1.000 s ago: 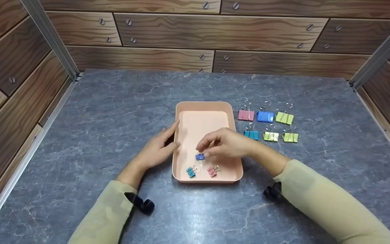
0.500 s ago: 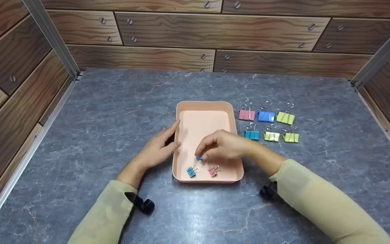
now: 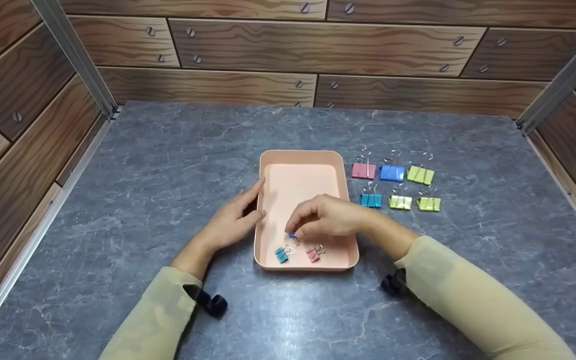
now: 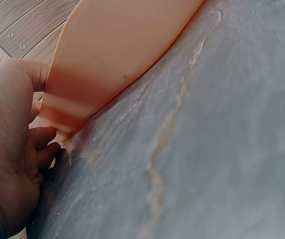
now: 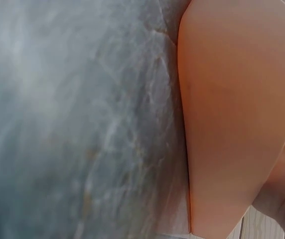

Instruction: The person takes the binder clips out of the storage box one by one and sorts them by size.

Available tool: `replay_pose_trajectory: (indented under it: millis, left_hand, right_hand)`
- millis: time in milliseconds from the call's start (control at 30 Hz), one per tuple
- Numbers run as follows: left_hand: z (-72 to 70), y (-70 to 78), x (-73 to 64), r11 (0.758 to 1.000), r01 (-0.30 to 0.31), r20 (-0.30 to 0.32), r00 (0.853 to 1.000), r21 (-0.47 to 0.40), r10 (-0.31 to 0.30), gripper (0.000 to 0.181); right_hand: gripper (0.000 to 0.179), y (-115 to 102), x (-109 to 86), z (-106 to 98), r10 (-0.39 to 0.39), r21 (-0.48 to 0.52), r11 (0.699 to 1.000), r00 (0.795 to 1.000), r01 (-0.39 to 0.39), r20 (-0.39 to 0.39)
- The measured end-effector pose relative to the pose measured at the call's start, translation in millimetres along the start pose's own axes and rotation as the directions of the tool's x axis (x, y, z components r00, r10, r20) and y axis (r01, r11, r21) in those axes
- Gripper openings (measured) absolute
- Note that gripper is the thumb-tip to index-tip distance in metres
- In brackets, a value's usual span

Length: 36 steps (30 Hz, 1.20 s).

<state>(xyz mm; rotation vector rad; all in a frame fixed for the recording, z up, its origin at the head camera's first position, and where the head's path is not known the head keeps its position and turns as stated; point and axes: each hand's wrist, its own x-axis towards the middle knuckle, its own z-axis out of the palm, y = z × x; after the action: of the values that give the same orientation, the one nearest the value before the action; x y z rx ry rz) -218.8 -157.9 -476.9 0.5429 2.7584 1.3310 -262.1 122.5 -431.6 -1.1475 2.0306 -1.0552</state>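
A peach tray (image 3: 301, 181) lies mid-table in the head view. My right hand (image 3: 332, 216) reaches into it over the right wall and pinches a small blue binder clip (image 3: 292, 235) between thumb and fingertips; most of the clip is covered by the fingers. Just nearer to me in the tray are a small teal binder clip (image 3: 281, 254) and a small pink binder clip (image 3: 313, 254). My left hand (image 3: 229, 222) touches the tray's left side with thumb and fingers. The left wrist view shows its fingertips against the tray wall (image 4: 117, 45).
To the right of the tray, larger binder clips stand in two rows: a pink clip (image 3: 363, 170), a blue clip (image 3: 392, 173) and a lime clip (image 3: 420, 175) behind, a teal clip (image 3: 371, 200) and two lime ones in front. Wood-patterned panels (image 3: 288, 47) enclose the table.
My right hand has come slightly down and left, closing its fingertips over the small blue clip, which now shows less. The left hand and the tray stay put.
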Motion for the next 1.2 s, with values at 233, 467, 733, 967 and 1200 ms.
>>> replay_pose_trajectory:
  millis: [233,467,733,967,1200]
  left_hand:
    - [-0.3,-1.3,-1.1,1.000,-0.005,0.004,1.000,0.008,0.005,0.075]
    - [-0.2,-2.0,-0.9,1.000,-0.002,-0.002,1.000,0.008,0.002,0.075]
    - [1.9,-4.0,-2.1,1.000,-0.006,-0.027,1.000,-0.002,0.006,0.073]
    - [2.0,-3.0,-0.6,0.999,-0.032,-0.024,0.999,-0.005,0.032,0.074]
    - [0.3,-1.2,0.8,1.000,-0.021,0.002,1.000,0.009,0.021,0.074]
  right_hand:
    - [0.020,2.1,3.3,1.7,-0.040,-0.077,0.996,0.999,0.042,0.029]
    - [0.018,1.7,4.1,2.4,-0.054,-0.104,0.993,0.997,0.059,0.045]
    - [0.015,0.6,3.7,3.6,-0.021,-0.126,0.992,0.999,0.024,0.028]
    - [0.011,-0.5,2.7,3.2,-0.031,-0.156,0.987,1.000,0.031,0.004]
    - [0.005,-0.1,1.8,3.7,-0.018,-0.181,0.983,0.998,0.007,-0.055]
